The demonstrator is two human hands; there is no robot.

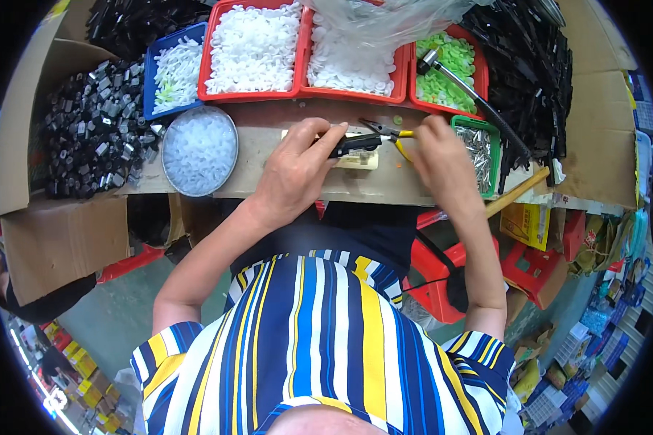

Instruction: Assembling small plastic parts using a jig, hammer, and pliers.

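One black part [354, 143] lies over a cream block [360, 162] on the table [403, 185], held in the grip of the left hand [295, 170]. Yellow-handled pliers [389, 132] lie at the right hand [444, 161] (whether its blurred grip holds them, I cannot tell), near a green tray [495, 165] of metal pieces [479, 148].

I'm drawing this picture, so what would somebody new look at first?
Probably the bright green pieces in the red tray at upper right, with a hammer lying across. Next, near the middle, the yellow-handled pliers in the right hand, beside the black part in the left hand.
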